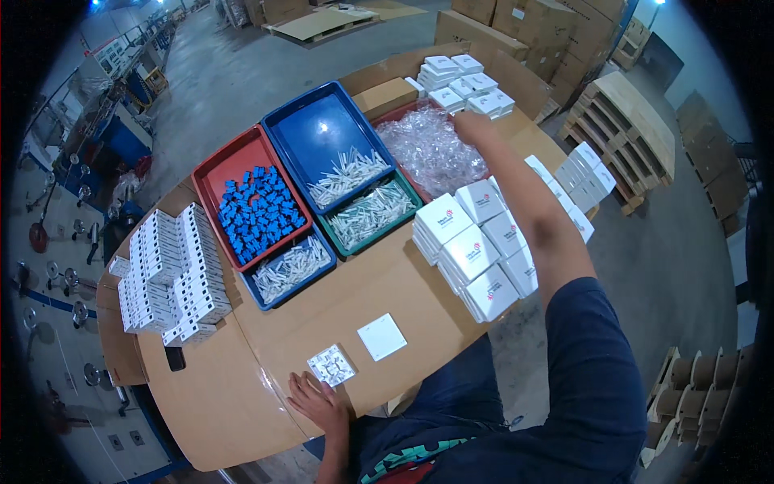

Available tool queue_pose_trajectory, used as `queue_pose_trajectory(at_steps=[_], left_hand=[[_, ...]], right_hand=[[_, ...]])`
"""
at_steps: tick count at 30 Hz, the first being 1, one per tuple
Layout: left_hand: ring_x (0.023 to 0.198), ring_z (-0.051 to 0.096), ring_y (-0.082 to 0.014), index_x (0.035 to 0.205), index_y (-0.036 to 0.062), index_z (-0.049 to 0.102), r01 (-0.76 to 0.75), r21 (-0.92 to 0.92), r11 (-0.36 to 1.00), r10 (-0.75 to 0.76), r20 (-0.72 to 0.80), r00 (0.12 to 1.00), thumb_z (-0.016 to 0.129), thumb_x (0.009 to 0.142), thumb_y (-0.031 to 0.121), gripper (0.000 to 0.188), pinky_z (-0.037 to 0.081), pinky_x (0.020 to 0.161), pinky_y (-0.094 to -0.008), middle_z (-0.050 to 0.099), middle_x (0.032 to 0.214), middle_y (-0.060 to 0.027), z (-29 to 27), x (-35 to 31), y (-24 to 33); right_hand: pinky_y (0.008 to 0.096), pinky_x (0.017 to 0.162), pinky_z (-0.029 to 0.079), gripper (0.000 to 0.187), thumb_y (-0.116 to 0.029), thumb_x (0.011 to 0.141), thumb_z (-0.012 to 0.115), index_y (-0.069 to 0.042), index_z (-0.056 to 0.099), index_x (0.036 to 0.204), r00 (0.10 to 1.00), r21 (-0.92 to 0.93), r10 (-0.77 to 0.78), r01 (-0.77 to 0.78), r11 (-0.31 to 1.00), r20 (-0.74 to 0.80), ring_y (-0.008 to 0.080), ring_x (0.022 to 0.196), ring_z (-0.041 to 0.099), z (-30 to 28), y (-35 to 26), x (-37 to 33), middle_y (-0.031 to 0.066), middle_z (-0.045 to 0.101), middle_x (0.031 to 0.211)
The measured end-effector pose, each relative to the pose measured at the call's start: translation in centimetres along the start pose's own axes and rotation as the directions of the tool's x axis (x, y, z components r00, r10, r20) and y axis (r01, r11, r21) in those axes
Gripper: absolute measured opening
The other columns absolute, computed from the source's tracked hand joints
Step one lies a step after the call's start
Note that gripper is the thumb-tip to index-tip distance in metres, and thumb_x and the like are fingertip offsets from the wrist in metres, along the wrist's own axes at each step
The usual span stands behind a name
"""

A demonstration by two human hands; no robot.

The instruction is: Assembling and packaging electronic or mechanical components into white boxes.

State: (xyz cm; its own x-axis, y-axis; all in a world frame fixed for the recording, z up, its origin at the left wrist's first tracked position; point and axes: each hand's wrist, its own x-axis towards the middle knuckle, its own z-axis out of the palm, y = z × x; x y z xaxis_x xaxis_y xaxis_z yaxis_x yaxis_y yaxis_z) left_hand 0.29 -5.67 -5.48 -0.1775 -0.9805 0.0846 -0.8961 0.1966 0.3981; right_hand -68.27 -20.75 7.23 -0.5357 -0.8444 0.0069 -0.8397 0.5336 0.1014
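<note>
My left hand [321, 403] lies on the cardboard-covered table with its fingers spread, fingertips beside an opened white plastic box [331, 366] with small parts inside. Just right of that box is a flat square white cover [382, 336]. My right arm stretches far across the table. My right hand [474, 129] is at the far right edge of a red tray [413, 187] heaped with clear plastic bags [431, 145]. Its fingers are mostly hidden, so I cannot make out whether they grip a bag. White boxes [476, 95] stand in stacks just beyond this hand.
Left of the bags are a blue tray [302, 113] and a green tray [345, 248] with white plugs, a red tray [211, 173] of blue connectors, and a small blue tray [270, 303]. Stacked white housings [173, 270] stand left, printed white boxes [476, 250] right, wooden pallets [621, 133] beyond.
</note>
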Motion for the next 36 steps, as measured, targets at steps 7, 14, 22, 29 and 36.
queue_pose_trajectory(at_steps=[7,14,22,29,36], left_hand=[[0.149,0.029,-0.0410,0.144,0.0014,0.045,-0.003,0.035,0.999,0.003,0.022,1.000,0.048,0.102,0.032,0.052,0.010,0.121,-0.0633,0.036,0.158,-0.0223,-0.6,0.5,0.6],[0.148,0.029,-0.0409,0.144,0.0020,0.045,-0.005,0.007,1.000,0.005,0.021,1.000,0.052,0.101,0.031,0.052,0.010,0.121,-0.0640,0.035,0.157,-0.0216,-0.5,0.8,0.9],[0.146,0.033,-0.0393,0.143,-0.0005,0.044,-0.039,-0.122,0.992,0.031,-0.071,0.997,0.059,0.096,0.021,0.054,0.015,0.122,-0.0590,0.039,0.153,-0.0225,-0.7,-0.4,0.0],[0.126,0.053,-0.0247,0.130,-0.0026,0.055,-0.060,-0.734,0.676,-0.083,-0.157,0.984,0.057,0.097,0.002,0.033,0.039,0.112,-0.0387,0.058,0.128,-0.0144,-2.7,1.5,2.0],[0.100,0.066,-0.0141,0.122,-0.0001,0.063,0.145,-0.971,0.193,0.126,0.171,0.977,0.063,0.102,0.012,0.024,0.052,0.090,-0.0298,0.068,0.110,-0.0081,-7.8,4.4,16.8]], right_hand=[[0.0478,0.092,0.056,0.028,-0.014,0.093,0.057,-0.008,0.073,0.115,0.989,-0.035,0.143,-0.142,0.989,0.031,0.0312,0.112,0.071,4.9,-0.5,3.2,0.0159,0.072,0.121],[0.0472,0.095,0.055,0.027,-0.019,0.091,0.062,-0.009,0.074,0.113,0.980,0.074,0.198,-0.199,0.977,0.032,0.0343,0.114,0.069,5.6,2.6,4.2,0.0160,0.072,0.121],[0.0376,0.077,0.056,0.017,-0.013,0.083,0.071,-0.005,0.073,0.097,0.994,0.517,0.103,-0.099,0.850,0.022,0.0214,0.087,0.072,-2.2,4.5,-0.6,0.0112,0.075,0.096],[0.0248,0.061,0.046,0.011,-0.014,0.088,0.075,-0.004,0.070,0.092,0.989,0.942,-0.115,0.127,0.309,-0.096,0.0077,0.069,0.058,-11.8,-5.8,-18.6,0.0008,0.067,0.080],[0.0239,0.063,0.051,0.009,-0.001,0.091,0.074,0.002,0.067,0.096,0.959,0.988,-0.268,-0.122,-0.091,0.094,0.0091,0.071,0.064,-8.2,-19.2,-35.0,0.0061,0.071,0.085]])
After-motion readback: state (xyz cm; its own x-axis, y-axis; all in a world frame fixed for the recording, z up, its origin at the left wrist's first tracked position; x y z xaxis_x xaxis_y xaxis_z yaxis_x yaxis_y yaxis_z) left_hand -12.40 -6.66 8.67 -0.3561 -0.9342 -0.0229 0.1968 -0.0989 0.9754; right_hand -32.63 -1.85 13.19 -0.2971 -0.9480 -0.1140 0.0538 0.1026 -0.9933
